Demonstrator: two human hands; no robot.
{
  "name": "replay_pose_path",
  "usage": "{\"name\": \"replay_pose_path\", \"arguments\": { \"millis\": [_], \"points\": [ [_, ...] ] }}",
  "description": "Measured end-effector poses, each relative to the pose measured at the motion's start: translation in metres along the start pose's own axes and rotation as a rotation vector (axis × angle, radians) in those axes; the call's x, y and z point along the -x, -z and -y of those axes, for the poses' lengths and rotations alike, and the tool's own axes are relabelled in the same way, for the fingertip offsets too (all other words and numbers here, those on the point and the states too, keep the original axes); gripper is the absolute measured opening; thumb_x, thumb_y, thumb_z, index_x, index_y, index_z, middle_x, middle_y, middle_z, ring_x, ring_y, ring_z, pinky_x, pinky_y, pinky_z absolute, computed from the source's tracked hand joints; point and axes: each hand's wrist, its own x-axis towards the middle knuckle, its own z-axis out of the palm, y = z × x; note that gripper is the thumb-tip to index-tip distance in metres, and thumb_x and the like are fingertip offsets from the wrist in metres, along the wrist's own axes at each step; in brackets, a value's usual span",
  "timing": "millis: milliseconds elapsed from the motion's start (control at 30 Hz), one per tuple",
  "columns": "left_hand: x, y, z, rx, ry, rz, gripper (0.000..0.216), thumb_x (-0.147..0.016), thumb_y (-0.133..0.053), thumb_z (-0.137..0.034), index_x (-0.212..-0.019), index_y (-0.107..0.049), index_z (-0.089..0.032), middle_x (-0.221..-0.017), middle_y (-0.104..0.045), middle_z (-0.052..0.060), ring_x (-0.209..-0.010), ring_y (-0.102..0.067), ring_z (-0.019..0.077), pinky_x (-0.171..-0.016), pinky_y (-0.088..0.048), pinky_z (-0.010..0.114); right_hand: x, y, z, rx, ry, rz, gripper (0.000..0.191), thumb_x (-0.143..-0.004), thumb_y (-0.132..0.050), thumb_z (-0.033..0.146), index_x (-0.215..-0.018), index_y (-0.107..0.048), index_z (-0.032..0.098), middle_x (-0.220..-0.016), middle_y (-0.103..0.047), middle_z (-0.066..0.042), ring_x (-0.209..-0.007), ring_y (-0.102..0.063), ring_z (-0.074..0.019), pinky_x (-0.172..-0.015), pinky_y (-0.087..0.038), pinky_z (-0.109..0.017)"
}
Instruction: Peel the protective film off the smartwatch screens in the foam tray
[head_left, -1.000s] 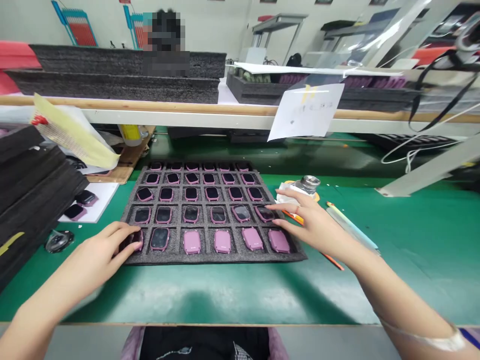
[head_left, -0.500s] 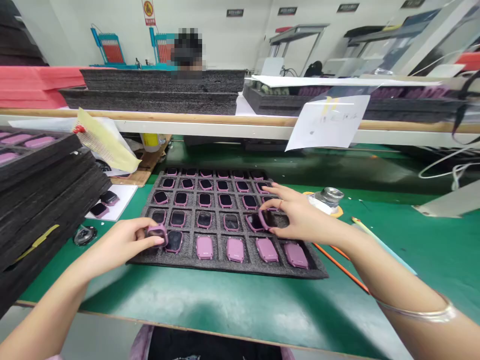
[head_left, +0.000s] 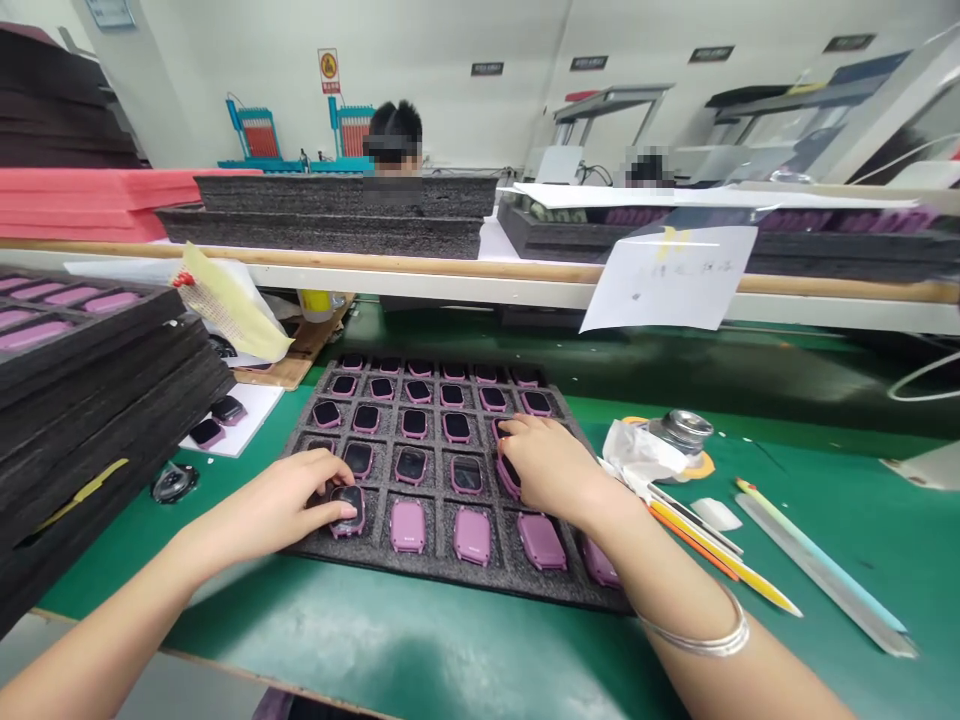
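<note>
A black foam tray (head_left: 442,580) holds rows of purple smartwatch cases without straps. Most lie with dark screens up, while several in the front row show purple backs, such as the case back (head_left: 472,536). My left hand (head_left: 300,500) is closed at the front-left cell, thumb and fingers on a smartwatch case (head_left: 349,502) with its screen up. Over the right side of the tray, my right hand (head_left: 559,465) bends its fingers down around another smartwatch case (head_left: 508,478), which it partly hides.
Stacked foam trays (head_left: 127,410) stand at left, beside two watch cases on white paper (head_left: 255,415). A coiled dark part in clear wrap (head_left: 174,482) lies nearby. Right of the tray are crumpled tissue (head_left: 641,450), a glass jar (head_left: 686,430), pencils (head_left: 757,578) and a long strip (head_left: 825,570). A shelf (head_left: 420,280) crosses behind.
My left hand has lowered its watch case to the front-left cell. My right hand has turned palm-down and moved slightly left over the tray. The view has tilted up slightly.
</note>
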Motion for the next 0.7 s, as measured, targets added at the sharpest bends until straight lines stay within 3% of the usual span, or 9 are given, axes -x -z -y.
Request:
{"name": "replay_pose_path", "arguments": {
  "millis": [100,233,467,600,700],
  "points": [
    [0.000,0.002,0.001,0.012,-0.020,0.029,0.033,-0.098,-0.051,-0.049,-0.119,-0.066,-0.027,-0.113,-0.062,0.003,-0.103,-0.061,0.0230,-0.091,-0.044,0.032,0.003,-0.002,0.003,-0.003,0.026,-0.009,0.021,-0.093,-0.062,0.011,-0.112,-0.070,0.010,-0.132,-0.065,-0.014,-0.128,-0.058,-0.0266,-0.111,-0.044,-0.047],
    [0.000,0.005,-0.003,0.010,-0.008,0.055,0.033,-0.098,-0.050,-0.044,-0.123,-0.067,-0.029,-0.114,-0.061,0.004,-0.106,-0.061,0.0230,-0.093,-0.044,0.032,0.007,-0.005,0.005,-0.020,0.034,-0.039,0.045,-0.082,-0.047,-0.009,-0.116,-0.072,0.005,-0.135,-0.064,-0.021,-0.130,-0.058,-0.0309,-0.115,-0.040,-0.042],
    [0.007,-0.002,-0.018,-0.034,0.100,-0.018,0.034,-0.088,-0.065,-0.046,-0.112,-0.067,-0.023,-0.111,-0.061,0.005,-0.106,-0.060,0.0269,-0.091,-0.044,0.036,0.009,-0.002,0.004,-0.066,0.028,-0.039,0.062,-0.068,-0.040,-0.017,-0.116,-0.073,0.005,-0.136,-0.064,-0.021,-0.128,-0.061,-0.0305,-0.111,-0.046,-0.039],
    [0.013,-0.009,-0.019,0.034,0.106,-0.031,0.030,-0.086,-0.066,-0.044,-0.105,-0.062,-0.022,-0.111,-0.059,0.005,-0.109,-0.055,0.0268,-0.093,-0.043,0.036,0.010,0.001,0.006,-0.112,0.020,-0.041,0.062,-0.068,-0.037,-0.018,-0.113,-0.074,0.004,-0.132,-0.066,-0.022,-0.126,-0.062,-0.0310,-0.107,-0.049,-0.039],
    [0.016,-0.014,-0.019,0.132,0.134,-0.032,0.030,-0.085,-0.067,-0.037,-0.111,-0.060,-0.024,-0.115,-0.060,0.004,-0.111,-0.054,0.0248,-0.098,-0.041,0.037,0.008,0.001,0.006,-0.155,0.020,-0.060,0.060,-0.069,-0.038,-0.018,-0.111,-0.075,0.005,-0.124,-0.070,-0.022,-0.119,-0.066,-0.0305,-0.104,-0.051,-0.038]
  ]
}}
